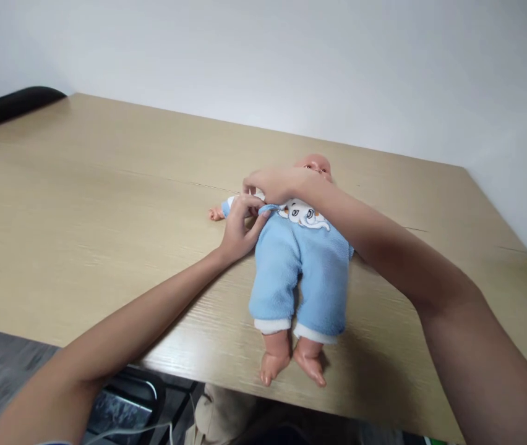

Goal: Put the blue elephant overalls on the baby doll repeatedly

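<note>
Doll (298,272): laid face-up on the table (106,204), head toward twelve o'clock, feet toward six, one arm stretched toward nine.
Left hand (244,230): closed, blue outfit (275,266) pinched at its edge, at the doll's ten o'clock.
Right hand (276,184): curled across the upper chest, just beside the left; its grip cannot be told.
Animal patch (301,214): seen mid-torso.
</note>
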`<action>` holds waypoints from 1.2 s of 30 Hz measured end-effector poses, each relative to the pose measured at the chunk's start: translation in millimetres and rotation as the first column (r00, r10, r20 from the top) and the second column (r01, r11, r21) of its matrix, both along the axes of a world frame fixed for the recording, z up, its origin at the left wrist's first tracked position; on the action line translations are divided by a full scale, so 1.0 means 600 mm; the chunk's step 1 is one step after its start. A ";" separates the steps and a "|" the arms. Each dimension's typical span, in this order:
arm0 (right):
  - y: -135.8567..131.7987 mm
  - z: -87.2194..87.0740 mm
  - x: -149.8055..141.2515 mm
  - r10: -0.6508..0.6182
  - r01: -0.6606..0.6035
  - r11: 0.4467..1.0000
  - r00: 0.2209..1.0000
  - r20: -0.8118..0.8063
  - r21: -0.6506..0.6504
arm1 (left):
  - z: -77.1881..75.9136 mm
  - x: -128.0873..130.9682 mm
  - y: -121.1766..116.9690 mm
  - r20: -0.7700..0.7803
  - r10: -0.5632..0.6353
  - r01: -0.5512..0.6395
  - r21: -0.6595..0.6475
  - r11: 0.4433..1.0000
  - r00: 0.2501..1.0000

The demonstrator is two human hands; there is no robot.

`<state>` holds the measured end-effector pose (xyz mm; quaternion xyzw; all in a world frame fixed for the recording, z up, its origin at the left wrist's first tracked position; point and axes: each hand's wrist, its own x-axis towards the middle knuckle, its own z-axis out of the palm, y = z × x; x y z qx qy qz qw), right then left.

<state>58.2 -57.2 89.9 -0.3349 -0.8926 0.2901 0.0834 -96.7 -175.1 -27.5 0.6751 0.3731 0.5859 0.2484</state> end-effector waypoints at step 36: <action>-0.094 -0.003 0.134 -0.168 0.166 0.985 0.925 -0.340 -0.033 | -0.008 0.030 -0.002 0.386 0.088 -0.046 -0.116 0.992 0.918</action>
